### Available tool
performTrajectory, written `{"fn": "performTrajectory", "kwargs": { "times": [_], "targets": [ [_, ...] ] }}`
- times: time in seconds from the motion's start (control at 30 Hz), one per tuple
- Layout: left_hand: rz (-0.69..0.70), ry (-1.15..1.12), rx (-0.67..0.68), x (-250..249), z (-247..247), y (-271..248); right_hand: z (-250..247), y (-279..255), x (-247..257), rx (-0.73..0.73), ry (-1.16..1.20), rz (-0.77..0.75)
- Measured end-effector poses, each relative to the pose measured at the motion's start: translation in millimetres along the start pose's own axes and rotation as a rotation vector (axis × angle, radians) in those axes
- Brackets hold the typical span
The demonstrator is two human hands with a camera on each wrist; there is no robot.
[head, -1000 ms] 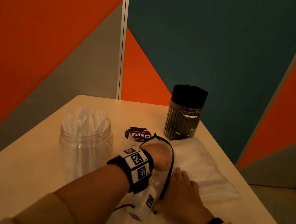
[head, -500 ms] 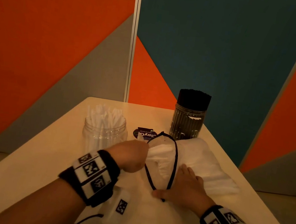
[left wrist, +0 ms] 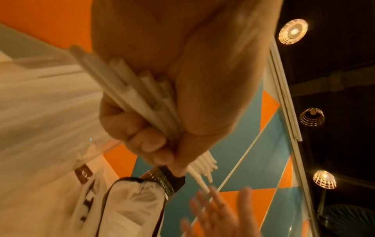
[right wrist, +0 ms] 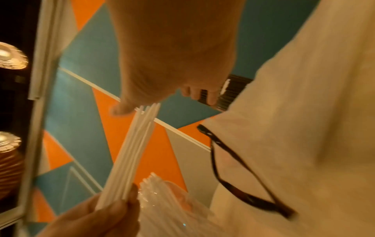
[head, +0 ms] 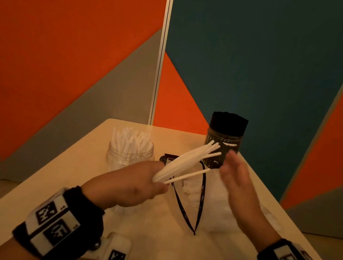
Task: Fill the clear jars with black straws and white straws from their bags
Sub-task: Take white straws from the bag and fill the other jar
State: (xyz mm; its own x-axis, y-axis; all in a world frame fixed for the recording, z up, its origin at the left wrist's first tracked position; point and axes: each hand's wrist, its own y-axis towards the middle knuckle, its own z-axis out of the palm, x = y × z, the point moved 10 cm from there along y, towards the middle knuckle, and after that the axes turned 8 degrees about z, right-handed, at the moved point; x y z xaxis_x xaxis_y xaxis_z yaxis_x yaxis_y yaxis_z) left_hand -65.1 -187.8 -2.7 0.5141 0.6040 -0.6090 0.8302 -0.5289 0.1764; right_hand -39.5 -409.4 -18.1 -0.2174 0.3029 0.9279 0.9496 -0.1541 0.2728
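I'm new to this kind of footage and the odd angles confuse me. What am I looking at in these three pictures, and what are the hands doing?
No machine here: a person wears one camera on the head and one on each wrist, strapped on with patterned bands. The head view looks down at a table. The wrist views look along each palm, so walls and ceiling lamps appear tilted.

On the table stand a clear jar partly filled with white straws and a second jar packed with black straws. Between the hands lies a white bag with a dark-rimmed opening.

The left hand grips a bunch of white straws, raised above the bag. The right hand is open, fingers straight, beside the straw tips; whether it touches them is unclear.
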Motion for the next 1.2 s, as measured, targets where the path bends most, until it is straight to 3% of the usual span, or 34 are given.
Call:
{"fn": "performTrajectory", "kwargs": {
  "times": [0.1,0.23,0.4,0.5,0.6,0.67,0.73,0.8,0.9,1.03,1.2],
  "targets": [
    [0.036,-0.235,0.043,-12,18,4,-16,4,57,-0.074,0.203,-0.152],
    [0.068,-0.432,0.061,-26,38,17,-6,10,110,-0.058,0.138,-0.292],
    [0.017,-0.651,0.005,-26,48,38,23,4,136,-0.046,-0.114,-0.556],
    [0.013,-0.752,-0.011,-26,50,48,19,10,130,-0.033,-0.074,-0.56],
    [0.022,-0.876,-0.084,-22,42,54,9,15,105,-0.008,0.086,-0.441],
    [0.049,-0.988,-0.196,-20,29,59,10,17,74,-0.007,0.218,-0.265],
    [0.115,-1.095,-0.325,-20,13,63,25,15,30,0.051,0.411,0.007],
    [0.199,-1.158,-0.418,-25,0,68,58,5,-16,0.213,0.683,0.339],
    [0.256,-1.12,-0.516,-27,-7,69,104,-23,-47,0.39,1.058,0.728],
    [0.213,-1.074,-0.544,-19,17,64,131,-40,-30,0.534,1.249,0.776],
    [0.217,-1.015,-0.557,-13,21,56,135,-39,-34,0.466,1.241,0.819]
  ]
}}
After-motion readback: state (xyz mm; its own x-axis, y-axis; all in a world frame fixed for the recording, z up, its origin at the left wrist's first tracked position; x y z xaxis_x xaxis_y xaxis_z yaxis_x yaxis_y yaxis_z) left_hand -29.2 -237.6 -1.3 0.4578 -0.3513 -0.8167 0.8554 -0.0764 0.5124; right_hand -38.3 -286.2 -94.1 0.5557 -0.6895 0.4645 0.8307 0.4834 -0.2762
